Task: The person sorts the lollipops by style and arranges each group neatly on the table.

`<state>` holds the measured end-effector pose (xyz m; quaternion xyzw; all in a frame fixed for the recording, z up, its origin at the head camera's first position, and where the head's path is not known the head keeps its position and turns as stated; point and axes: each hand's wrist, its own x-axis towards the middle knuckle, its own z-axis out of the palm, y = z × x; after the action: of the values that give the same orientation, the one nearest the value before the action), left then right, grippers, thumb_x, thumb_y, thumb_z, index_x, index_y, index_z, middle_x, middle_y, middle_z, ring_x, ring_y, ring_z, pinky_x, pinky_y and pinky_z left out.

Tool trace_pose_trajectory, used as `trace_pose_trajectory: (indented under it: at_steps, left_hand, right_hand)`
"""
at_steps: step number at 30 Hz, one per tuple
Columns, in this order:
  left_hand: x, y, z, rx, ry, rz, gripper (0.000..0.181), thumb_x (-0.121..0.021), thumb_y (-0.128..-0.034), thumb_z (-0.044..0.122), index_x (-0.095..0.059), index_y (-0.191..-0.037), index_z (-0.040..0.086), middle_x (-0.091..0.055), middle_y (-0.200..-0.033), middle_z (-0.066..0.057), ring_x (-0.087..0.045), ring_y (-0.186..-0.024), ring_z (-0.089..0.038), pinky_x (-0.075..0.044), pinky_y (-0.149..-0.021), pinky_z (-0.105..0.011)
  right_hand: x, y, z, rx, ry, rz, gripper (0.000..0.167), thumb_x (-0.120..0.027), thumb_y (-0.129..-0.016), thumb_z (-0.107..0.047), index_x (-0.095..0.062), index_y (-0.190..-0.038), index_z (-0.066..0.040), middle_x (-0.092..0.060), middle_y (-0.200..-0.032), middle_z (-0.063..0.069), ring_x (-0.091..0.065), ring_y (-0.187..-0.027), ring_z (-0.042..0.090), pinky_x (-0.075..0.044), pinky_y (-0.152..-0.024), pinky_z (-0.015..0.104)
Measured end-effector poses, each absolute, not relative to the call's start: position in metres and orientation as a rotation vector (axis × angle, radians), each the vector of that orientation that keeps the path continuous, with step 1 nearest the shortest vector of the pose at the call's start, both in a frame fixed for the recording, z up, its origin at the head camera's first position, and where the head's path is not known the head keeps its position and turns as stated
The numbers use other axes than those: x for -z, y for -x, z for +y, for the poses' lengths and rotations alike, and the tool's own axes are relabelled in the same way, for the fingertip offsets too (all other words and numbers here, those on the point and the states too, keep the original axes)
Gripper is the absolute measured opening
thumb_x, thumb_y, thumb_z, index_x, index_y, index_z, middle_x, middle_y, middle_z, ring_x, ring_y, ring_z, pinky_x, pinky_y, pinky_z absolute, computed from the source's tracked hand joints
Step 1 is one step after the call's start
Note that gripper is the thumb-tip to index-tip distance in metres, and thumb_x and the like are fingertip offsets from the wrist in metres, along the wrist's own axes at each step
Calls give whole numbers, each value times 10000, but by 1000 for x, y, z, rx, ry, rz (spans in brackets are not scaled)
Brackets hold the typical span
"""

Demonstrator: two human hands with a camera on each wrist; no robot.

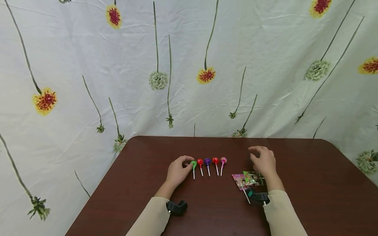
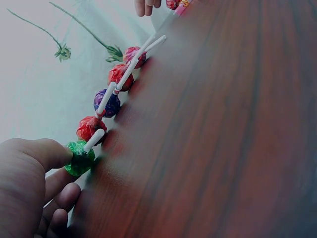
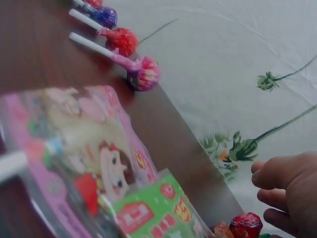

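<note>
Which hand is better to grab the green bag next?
Probably the right hand: it's empty-looking and close to the green bag. The left hand is farther off, pinching the green lolly.

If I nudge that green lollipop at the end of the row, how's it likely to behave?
The green lollipop would probably roll, since its head is round, though its stick may make it swing in an arc. Its shiny wrapper could feel slightly slippery. It's likely light, looking small beside the left hand.

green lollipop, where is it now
In the head view, the green lollipop is leftmost of the five in line, touching the left hand, beside a red lollipop.
</note>
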<state>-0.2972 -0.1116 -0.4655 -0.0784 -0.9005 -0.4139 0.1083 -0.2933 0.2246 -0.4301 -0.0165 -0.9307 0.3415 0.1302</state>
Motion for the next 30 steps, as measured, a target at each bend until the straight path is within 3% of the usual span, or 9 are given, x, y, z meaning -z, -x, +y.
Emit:
trace_pose_trajectory:
  at_steps: [4, 7, 11, 15, 19, 23, 27, 30]
  left_hand:
    - [465, 297, -111, 1216, 233, -2648, 167, -705, -921, 224, -735, -1085, 231, -714, -983, 28, -598, -814, -108, -455, -690, -295]
    - [465, 297, -111, 1212, 239, -2648, 164, -704, -922, 223, -735, -1084, 232, -713, -985, 29, -599, -815, -106, -454, -688, -294]
    - [465, 298, -112, 1210, 239, -2650, 165, -704, -923, 224, -734, -1085, 232, -714, -991, 28, -602, -820, -107, -461, -695, -299]
    - [465, 297, -112, 1209, 233, -2648, 165, -707, -921, 226, -735, -1084, 231, -714, -985, 30, -603, -823, -108, -466, -711, -306]
    - [466, 297, -113, 1213, 237, -2642, 164, -707, -921, 226, -736, -1082, 229, -715, -982, 30, -602, -820, -107, -465, -710, -304]
    - [466, 298, -113, 1219, 237, -2640, 162, -706, -923, 226, -737, -1082, 230, -716, -981, 29, -600, -817, -105, -461, -699, -299]
    - [466, 298, -112, 1218, 235, -2641, 163, -703, -925, 225, -736, -1084, 233, -712, -969, 31, -594, -809, -106, -453, -690, -295]
    - [466, 297, -112, 1213, 234, -2643, 164, -703, -925, 221, -736, -1085, 234, -711, -962, 32, -591, -803, -106, -447, -683, -292]
  right_hand:
    - [429, 292, 229, -976, 60, -2745, 343, -548, -991, -156, -626, -1311, -60, -440, -1474, 277, -330, -1349, 527, -235, -1073, 703]
    - [429, 290, 233, -934, 24, -2814, 340, -554, -993, -151, -628, -1314, -68, -505, -1418, 278, -441, -1274, 498, -259, -1034, 692]
    - [429, 289, 238, -870, -44, -2892, 331, -555, -981, -120, -643, -1297, -76, -619, -1264, 249, -588, -962, 375, -314, -935, 634]
    - [430, 289, 242, -847, -82, -2926, 338, -540, -961, -83, -655, -1278, -72, -645, -1225, 236, -544, -804, 262, -309, -893, 602]
    - [428, 288, 245, -847, -123, -2944, 360, -574, -920, -71, -662, -1269, -76, -601, -1310, 264, -572, -993, 395, -288, -896, 614]
    - [429, 288, 247, -838, -158, -2961, 395, -597, -886, -44, -665, -1273, -90, -562, -1359, 275, -442, -1280, 544, -263, -931, 646]
    - [431, 288, 247, -845, -158, -2956, 403, -569, -885, -7, -669, -1266, -91, -559, -1363, 274, -367, -1344, 573, -248, -958, 663]
    - [431, 288, 247, -848, -152, -2943, 395, -554, -889, 5, -669, -1256, -84, -573, -1350, 274, -406, -1322, 558, -254, -954, 657]
